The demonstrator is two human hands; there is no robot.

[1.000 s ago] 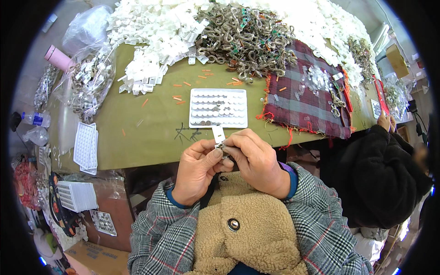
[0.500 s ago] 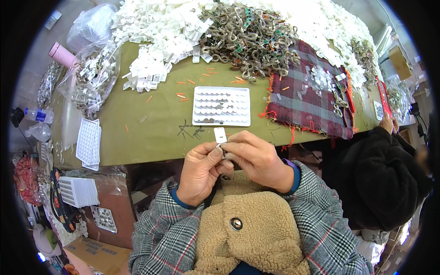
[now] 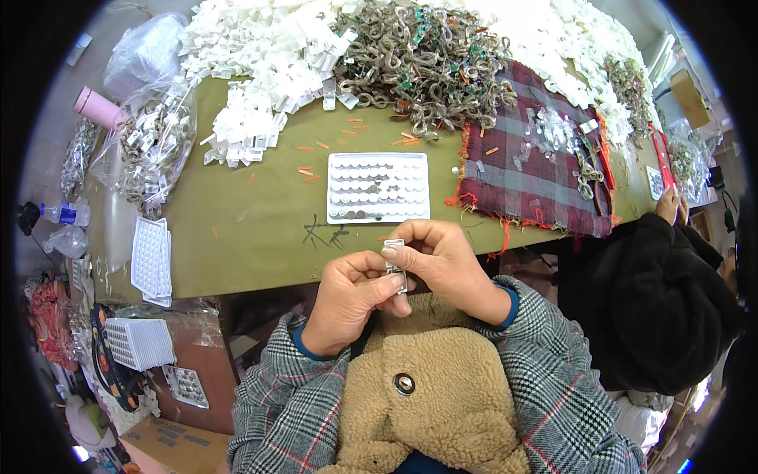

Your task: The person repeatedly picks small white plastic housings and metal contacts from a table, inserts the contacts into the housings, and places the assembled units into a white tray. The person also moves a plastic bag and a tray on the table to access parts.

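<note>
My left hand (image 3: 351, 300) and my right hand (image 3: 444, 267) meet near the table's front edge, both closed on one small, narrow white plastic case (image 3: 394, 244). Greyish metallic-looking detail shows in its lower part, partly hidden by fingers. My right thumb lies across the upper part, while my left thumb and fingers pinch lower down. Just beyond my hands lies a white tray (image 3: 428, 207) with rows of round button cells (image 3: 343, 180), mostly pale and a few dark.
A heap of white plastic cases (image 3: 260, 87) and a pile of looped cords (image 3: 426, 63) cover the back. Orange strips (image 3: 306, 169) lie scattered. A plaid cloth (image 3: 537, 158) with clear bits is at right, beside another person (image 3: 655, 308). Stacked trays (image 3: 150, 261) sit at left.
The white piece that stuck up above my fingertips is now lower, between both hands. My right hand has shifted its grip, its thumb now across the case. The view has shifted slightly.
</note>
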